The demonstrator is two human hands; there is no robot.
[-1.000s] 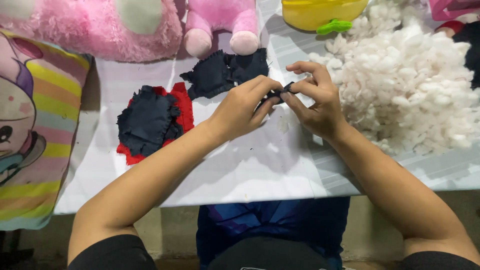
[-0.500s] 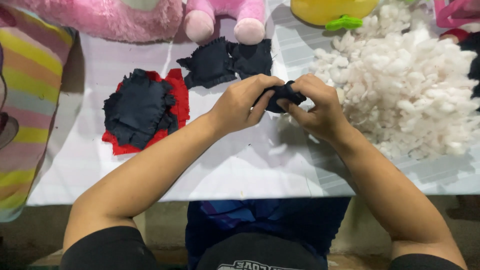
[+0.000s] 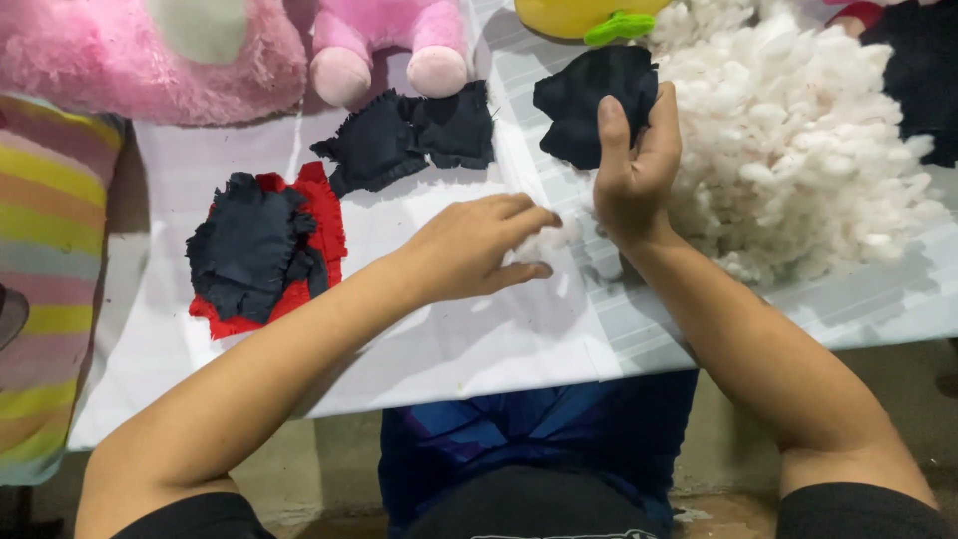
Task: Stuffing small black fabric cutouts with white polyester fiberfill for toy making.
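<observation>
Since the earlier frame the two hands have separated: the right hand [image 3: 631, 172] has lifted the dark navy fabric piece [image 3: 591, 103] up and away, and the left hand [image 3: 471, 250] has dropped to the tabletop [image 3: 469, 339].

Right hand: fingers clenched round the lower edge of the fabric piece, held upright just beside the white stuffing heap [image 3: 798, 140]. Left hand: fingertips pinched on a small stuffing tuft [image 3: 547, 240] resting on the tabletop.

Judgement on method: the tuft is best kept small and compact, the fabric piece held with its opening, if any, turned toward the left hand; whether there is an opening cannot be told from this view. Loose fibres should be kept off the cut pieces.

Count:
- navy pieces lying flat, far side: one cluster [image 3: 409, 138], apparently two pieces overlapping
- navy-on-red stack [image 3: 261, 250]: one
- stuffing heaps: one
- pink plush toys [image 3: 384, 45]: two, partly out of view
- yellow toy [image 3: 579, 15]: one
- striped cushion [image 3: 50, 250]: one
</observation>
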